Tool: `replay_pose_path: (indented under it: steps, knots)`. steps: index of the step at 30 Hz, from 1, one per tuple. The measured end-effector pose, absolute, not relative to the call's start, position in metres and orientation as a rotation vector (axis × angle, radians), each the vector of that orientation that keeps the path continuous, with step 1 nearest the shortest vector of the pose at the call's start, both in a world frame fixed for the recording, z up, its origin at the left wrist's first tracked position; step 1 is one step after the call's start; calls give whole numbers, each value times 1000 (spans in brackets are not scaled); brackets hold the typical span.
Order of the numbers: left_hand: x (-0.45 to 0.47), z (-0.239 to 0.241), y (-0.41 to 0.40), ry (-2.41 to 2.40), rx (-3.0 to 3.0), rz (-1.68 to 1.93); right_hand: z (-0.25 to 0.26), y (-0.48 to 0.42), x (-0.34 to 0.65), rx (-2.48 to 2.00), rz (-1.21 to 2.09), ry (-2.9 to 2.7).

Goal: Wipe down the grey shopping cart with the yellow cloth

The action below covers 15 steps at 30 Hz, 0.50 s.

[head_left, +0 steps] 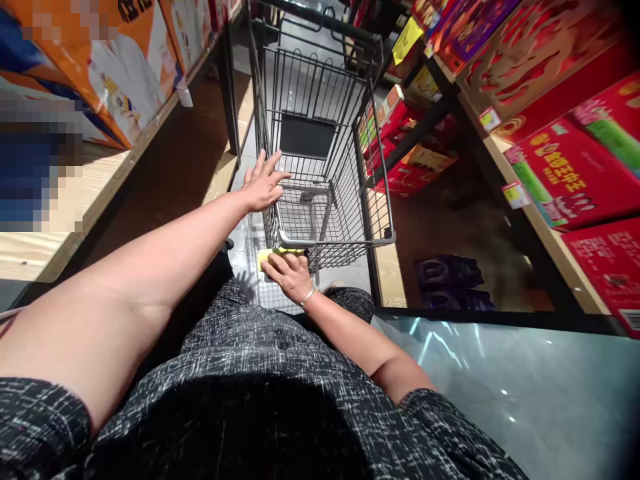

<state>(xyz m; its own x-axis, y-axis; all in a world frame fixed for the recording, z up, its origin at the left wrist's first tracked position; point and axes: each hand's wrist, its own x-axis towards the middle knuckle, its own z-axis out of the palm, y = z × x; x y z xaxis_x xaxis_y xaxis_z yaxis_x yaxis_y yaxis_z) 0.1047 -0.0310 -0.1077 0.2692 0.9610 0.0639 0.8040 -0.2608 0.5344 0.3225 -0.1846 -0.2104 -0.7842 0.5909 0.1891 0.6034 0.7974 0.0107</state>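
A black wire shopping cart (320, 133) stands in the aisle straight ahead of me, its basket holding nothing I can see. My left hand (263, 183) rests on the cart's left top rim with the fingers stretched out and spread. My right hand (290, 273) is lower, fingers curled over the yellow-green cart handle (273, 253) at the near end. A thin bracelet sits on my right wrist.
Wooden shelves line both sides. Orange and blue boxes (115, 60) fill the left shelf. Red gift boxes (575, 173) fill the right shelves, with price tags (515, 195) on the edges. Dark purple packs (450, 273) lie on the bottom right shelf. Glossy grey floor (500, 380) lies at right.
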Motion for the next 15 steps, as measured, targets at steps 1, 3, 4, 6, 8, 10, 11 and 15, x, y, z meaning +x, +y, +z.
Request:
replay_pose_path:
  steps: [1, 3, 4, 6, 8, 10, 11, 15]
  knots:
    - [102, -108, -29, 1614, 2129, 538, -222, -184, 321, -969, -54, -2869]
    - [96, -108, -25, 1640, 2104, 537, -242, -183, 318, -987, 28, -2958]
    - [93, -109, -22, 1653, 2094, 535, -248, -182, 318, -980, 57, -2988]
    - [88, -110, -16, 1675, 2070, 536, -254, -178, 317, -954, 89, -3026]
    - [82, -111, -10, 1681, 2054, 553, -250, -173, 318, -928, 106, -3053]
    - [78, -111, -5, 1667, 2048, 559, -236, -166, 321, -925, 71, -3025]
    - [76, -109, -5, 1652, 2048, 546, -226, -162, 322, -937, 22, -2966]
    - [75, -97, -18, 1606, 1968, 450, -179, -147, 326, -999, -207, -2578]
